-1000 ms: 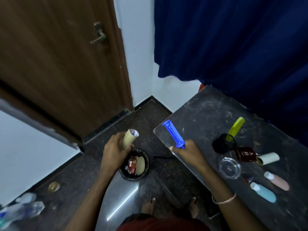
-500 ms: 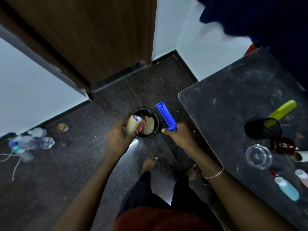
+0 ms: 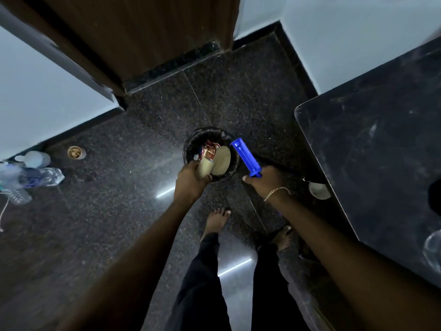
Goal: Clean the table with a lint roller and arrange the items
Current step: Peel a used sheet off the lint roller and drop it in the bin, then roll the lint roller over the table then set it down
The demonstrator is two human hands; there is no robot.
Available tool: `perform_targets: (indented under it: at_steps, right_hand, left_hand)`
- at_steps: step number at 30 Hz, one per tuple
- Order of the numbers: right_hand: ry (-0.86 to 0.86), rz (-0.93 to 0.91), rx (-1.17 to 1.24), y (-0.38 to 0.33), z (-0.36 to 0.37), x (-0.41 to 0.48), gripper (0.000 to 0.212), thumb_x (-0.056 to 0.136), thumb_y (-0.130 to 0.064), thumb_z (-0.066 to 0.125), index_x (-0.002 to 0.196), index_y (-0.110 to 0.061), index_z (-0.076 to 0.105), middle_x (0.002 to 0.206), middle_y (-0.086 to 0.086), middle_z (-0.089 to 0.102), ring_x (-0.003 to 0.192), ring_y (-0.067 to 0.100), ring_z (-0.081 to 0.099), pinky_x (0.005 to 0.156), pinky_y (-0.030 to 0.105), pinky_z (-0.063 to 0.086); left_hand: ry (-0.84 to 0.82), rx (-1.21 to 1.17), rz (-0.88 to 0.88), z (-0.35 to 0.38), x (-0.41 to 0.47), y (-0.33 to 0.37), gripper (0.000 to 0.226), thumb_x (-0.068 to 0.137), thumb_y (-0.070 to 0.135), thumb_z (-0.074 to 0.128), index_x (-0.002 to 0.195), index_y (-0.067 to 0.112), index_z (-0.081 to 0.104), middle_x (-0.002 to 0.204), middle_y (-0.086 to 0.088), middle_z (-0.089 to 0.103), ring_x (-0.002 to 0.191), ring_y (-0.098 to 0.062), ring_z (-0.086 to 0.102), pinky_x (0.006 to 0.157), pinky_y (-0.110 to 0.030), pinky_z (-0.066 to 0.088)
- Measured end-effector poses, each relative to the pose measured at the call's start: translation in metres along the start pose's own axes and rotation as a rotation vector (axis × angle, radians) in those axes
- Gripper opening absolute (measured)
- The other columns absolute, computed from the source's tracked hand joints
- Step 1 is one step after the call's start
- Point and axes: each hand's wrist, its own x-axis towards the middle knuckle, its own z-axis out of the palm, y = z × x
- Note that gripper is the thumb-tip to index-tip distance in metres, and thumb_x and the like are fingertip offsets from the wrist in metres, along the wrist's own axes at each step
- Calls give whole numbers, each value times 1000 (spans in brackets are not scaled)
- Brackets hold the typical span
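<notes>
Dark granite floor, bin (image 3: 191,149) beside tabletop (image 3: 358,151) | cardboard tube (image 3: 204,168) pinched by left hand (image 3: 191,181) over bin; light, crushable | stiff lint-roller handle (image 3: 245,157) clasped in right hand (image 3: 265,182), best gripped low.

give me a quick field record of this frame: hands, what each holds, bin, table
left hand: closed on a tan cardboard tube, held over the near rim of the bin
right hand: closed on the handle of a blue lint roller frame, bare spindle pointing up and away
bin: small, dark, round, on the floor; holds a red wrapper and another tan tube
table: dark top, to the person's right, not touched by either hand
task stage: tube not yet released into the bin
</notes>
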Motion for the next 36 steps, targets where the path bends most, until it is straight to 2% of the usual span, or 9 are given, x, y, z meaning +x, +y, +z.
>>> perform_targets:
  at_steps: [5, 9, 11, 16, 19, 22, 25, 30, 36]
  right_hand:
    - [5, -2, -57, 13, 10, 16, 27, 74, -28, 84, 84, -5, 76, 68, 6, 62, 70, 19, 64, 65, 23, 40]
    - [-29, 2, -53, 13, 9, 9, 24, 76, -27, 83, 81, -6, 72, 68, 7, 59, 68, 19, 59, 64, 24, 39]
    - [-33, 5, -57, 11, 5, 2, 30, 76, -29, 82, 85, -2, 73, 69, 8, 59, 68, 18, 58, 64, 23, 38]
    - [-36, -17, 1, 5, -15, -28, 26, 76, -27, 82, 85, -3, 77, 70, 12, 68, 67, 12, 59, 58, 21, 36]
    - [-42, -31, 52, 4, -29, -46, 24, 76, -26, 81, 74, -4, 73, 62, 5, 60, 64, 12, 57, 57, 23, 38]
    - [-30, -67, 99, 0, -46, -69, 36, 76, -24, 82, 54, -14, 55, 51, -6, 48, 53, 7, 46, 58, 24, 38]
    - [-3, -119, 170, -9, -65, -99, 48, 77, -21, 81, 49, -19, 42, 52, -6, 40, 53, 8, 38, 57, 25, 34]
    - [82, -165, 303, -19, -93, -158, 55, 78, -19, 80, 47, -20, 34, 47, -12, 31, 42, -1, 27, 45, 15, 26]
    - [207, -152, 413, -7, -109, -221, 50, 80, -18, 79, 53, -21, 38, 51, -11, 33, 45, 0, 28, 47, 16, 29]
  left_hand:
    - [6, 37, -61, 23, 44, -3, 61, 86, 27, 78, 141, 12, 57, 131, -20, 68, 118, -42, 66, 94, -47, 56]
    - [-33, 9, -133, 26, 56, 6, 101, 87, 32, 81, 165, 14, 18, 159, -27, 37, 132, -48, 55, 108, -53, 49]
    - [-42, 26, -132, 24, 52, 9, 102, 90, 38, 77, 166, 14, 13, 161, -27, 33, 136, -49, 52, 110, -54, 48]
    - [-62, 249, 99, 1, 10, 19, 94, 94, 47, 70, 165, 13, 18, 162, -20, 33, 143, -43, 45, 109, -55, 49]
    - [-20, 370, 285, -21, -27, 22, 93, 93, 55, 67, 163, 14, 24, 161, -16, 38, 146, -38, 42, 108, -57, 50]
    - [59, 486, 438, -47, -66, 29, 90, 93, 69, 54, 162, 18, 26, 162, -11, 38, 148, -33, 42, 110, -53, 49]
    - [105, 567, 538, -68, -103, 41, 92, 94, 75, 45, 165, 21, 22, 168, -10, 32, 154, -34, 34, 118, -53, 42]
    - [172, 598, 670, -89, -151, 74, 94, 94, 79, 43, 166, 24, 19, 173, -4, 24, 160, -29, 23, 121, -51, 37]
    - [155, 536, 781, -94, -186, 124, 94, 94, 81, 42, 167, 28, 14, 175, 0, 18, 163, -23, 13, 125, -47, 31]
